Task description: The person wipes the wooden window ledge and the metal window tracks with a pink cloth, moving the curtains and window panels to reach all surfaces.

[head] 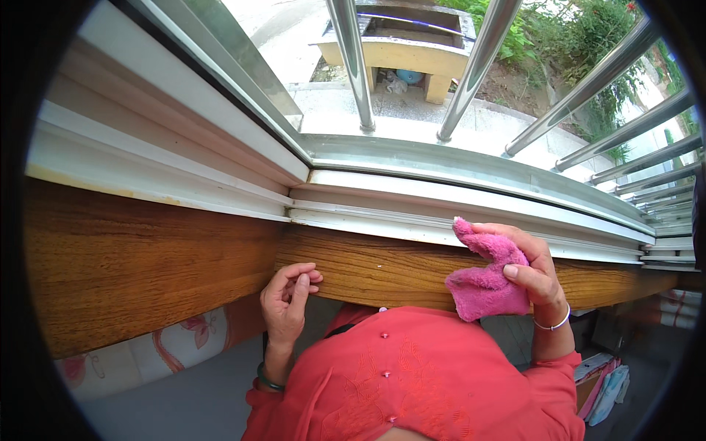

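A pink fluffy cloth (488, 281) is folded in my right hand (535, 264), between thumb and fingers, in front of the window frame's lower rail. One tip of the cloth overlaps the white track (375, 218) of the sliding window. My left hand (291, 295) rests near the edge of the wood-grain windowsill (386, 270), fingers loosely curled with nothing seen in them. The sill runs left and right between my body and the white frame.
Metal bars (474, 66) stand outside the window glass. Beyond them is a yellowish outdoor basin (397, 52) with plants beside it. A patterned fabric cover (193, 333) lies below the sill at left, and folded cloths (606, 391) are at lower right.
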A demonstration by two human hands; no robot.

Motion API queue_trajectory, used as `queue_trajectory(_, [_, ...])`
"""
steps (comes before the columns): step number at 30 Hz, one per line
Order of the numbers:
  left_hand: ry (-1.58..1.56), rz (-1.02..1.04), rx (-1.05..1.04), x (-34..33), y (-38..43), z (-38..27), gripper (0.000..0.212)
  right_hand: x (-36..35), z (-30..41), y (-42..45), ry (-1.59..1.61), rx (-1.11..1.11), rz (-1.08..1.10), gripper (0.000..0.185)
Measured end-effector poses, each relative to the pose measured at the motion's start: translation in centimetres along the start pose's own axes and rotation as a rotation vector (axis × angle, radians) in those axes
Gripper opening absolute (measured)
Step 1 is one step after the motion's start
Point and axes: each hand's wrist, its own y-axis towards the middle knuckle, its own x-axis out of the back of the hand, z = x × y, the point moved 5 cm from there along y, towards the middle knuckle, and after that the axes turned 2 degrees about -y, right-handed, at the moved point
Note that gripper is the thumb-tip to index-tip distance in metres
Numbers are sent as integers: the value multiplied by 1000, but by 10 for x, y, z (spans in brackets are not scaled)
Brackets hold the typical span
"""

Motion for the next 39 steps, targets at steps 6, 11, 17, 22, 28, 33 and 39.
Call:
queue_trajectory(6, [206, -36, 7, -2, 6, 6, 16, 16, 3, -10, -293, -8, 81, 62])
queue_trajectory(11, [234, -39, 17, -5, 10, 0, 15, 11, 6, -2, -196, -5, 72, 63])
queue_trajectory(17, [146, -62, 40, -4, 4, 1, 15, 5, 8, 15, -73, 33, 73, 64])
queue_trajectory(22, [-85, 197, 73, -27, 14, -17, 25, -27, -6, 37, 36, 110, 96, 64])
queue_trajectory(28, [-523, 545, 331, -59, 17, -30, 72, -91, -19, 66, 179, 154, 232, 59])
queue_trajectory(33, [-663, 497, 388, -32, -4, -16, 86, -129, -33, 83, 398, -56, 261, 56])
queue_trajectory(39, [-857, 299, 463, 24, -53, 27, 82, -178, -44, 96, 857, -436, 315, 39])
